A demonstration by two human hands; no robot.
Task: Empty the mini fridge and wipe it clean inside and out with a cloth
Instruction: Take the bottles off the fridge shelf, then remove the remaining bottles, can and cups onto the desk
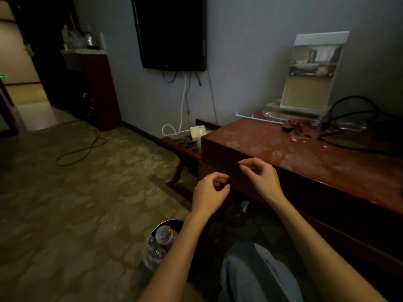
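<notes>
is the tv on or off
Off, it seems: the tv screen is all black, with no picture or glow.

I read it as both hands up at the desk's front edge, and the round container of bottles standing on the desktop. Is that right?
Not quite. The round container of bottles stands on the floor beside the left forearm, not on the desk. The head view shows it. The left hand and right hand are indeed up at the desk's front edge.
</notes>
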